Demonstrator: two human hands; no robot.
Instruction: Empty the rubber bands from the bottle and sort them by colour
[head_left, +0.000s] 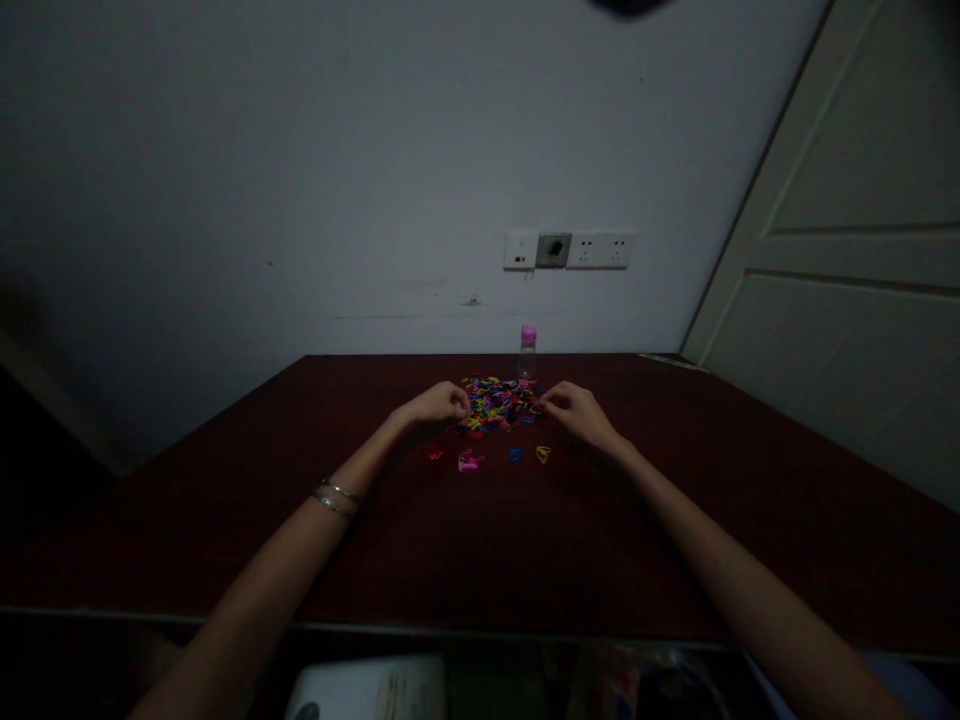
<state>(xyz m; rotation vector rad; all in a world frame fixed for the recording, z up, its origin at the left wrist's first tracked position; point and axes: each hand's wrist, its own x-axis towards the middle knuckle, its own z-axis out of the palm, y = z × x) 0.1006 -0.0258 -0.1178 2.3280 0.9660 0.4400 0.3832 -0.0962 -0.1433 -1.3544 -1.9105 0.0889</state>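
Pale wall rises behind a dark red-brown bench, with a panelled door at 2 o'clock and a row of three socket plates low on the wall, just right of 12. On the bench, towards its far edge, lies one mixed heap of small coloured pieces, too many and too small to count. One clear bottle with a pink cap stands upright just beyond it, at 1 o'clock.

Four little groups lie apart on the near side, each mainly of one colour: red pieces at 8, pink pieces at 7, blue pieces near 6 and yellow pieces at 5. Pieces within each cannot be counted surely. By far the most lie unsorted in the heap; the separated share looks small.

The left hand is at the heap's 9 o'clock edge, fingers curled in; the right hand is at 3, thumb and fingers drawn close. Whether either pinches a piece, I cannot tell. Two bracelets circle the left wrist.
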